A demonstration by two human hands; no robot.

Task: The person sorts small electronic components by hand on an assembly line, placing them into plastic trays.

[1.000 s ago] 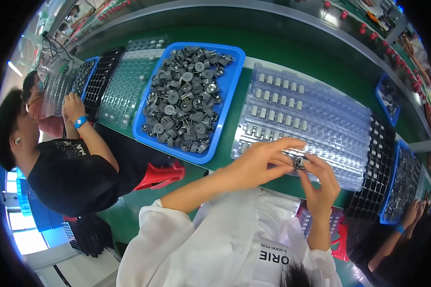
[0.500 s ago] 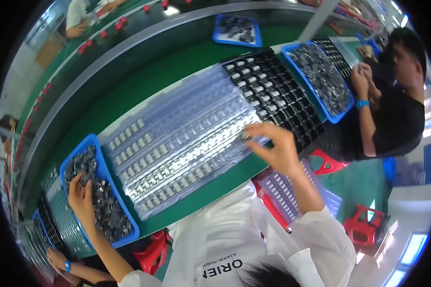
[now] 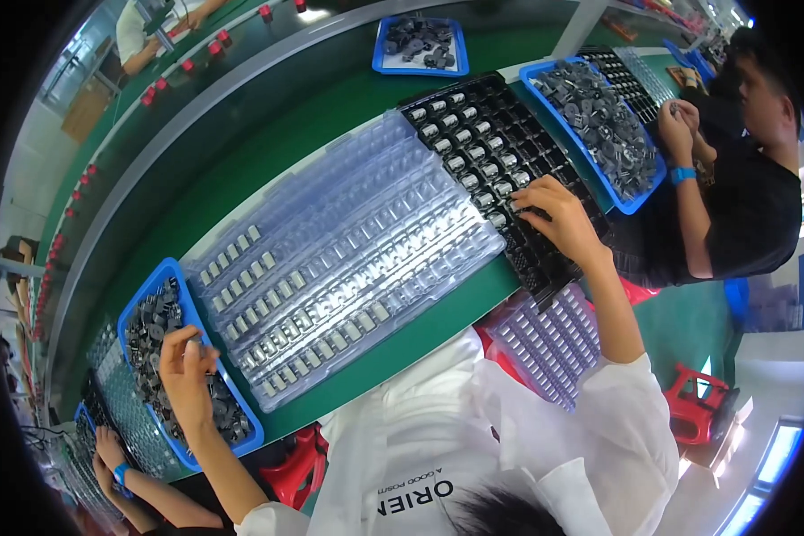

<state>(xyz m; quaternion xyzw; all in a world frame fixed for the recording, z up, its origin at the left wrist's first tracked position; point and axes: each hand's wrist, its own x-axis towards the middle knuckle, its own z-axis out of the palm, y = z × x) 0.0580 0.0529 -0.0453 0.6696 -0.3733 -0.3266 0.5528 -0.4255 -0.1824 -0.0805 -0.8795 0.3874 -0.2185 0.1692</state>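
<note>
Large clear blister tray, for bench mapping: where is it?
In the head view, the large clear blister tray lies left of centre, between a blue parts bin and the black compartment tray.

Bright indoor light, hard glare beside the right hand (image 3: 558,219)
Leftward and below the fingertips (image 3: 520,198), the clear tray (image 3: 330,210) flares white; far lower right, a window (image 3: 771,473) glows; outermost, straight edges bow toward black.

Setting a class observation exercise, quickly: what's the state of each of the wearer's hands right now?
Left hand: fingers curled above a blue tray; whether holding anything cannot be told.
Right hand: fingers bent at the black tray; grip cannot be told.
</note>
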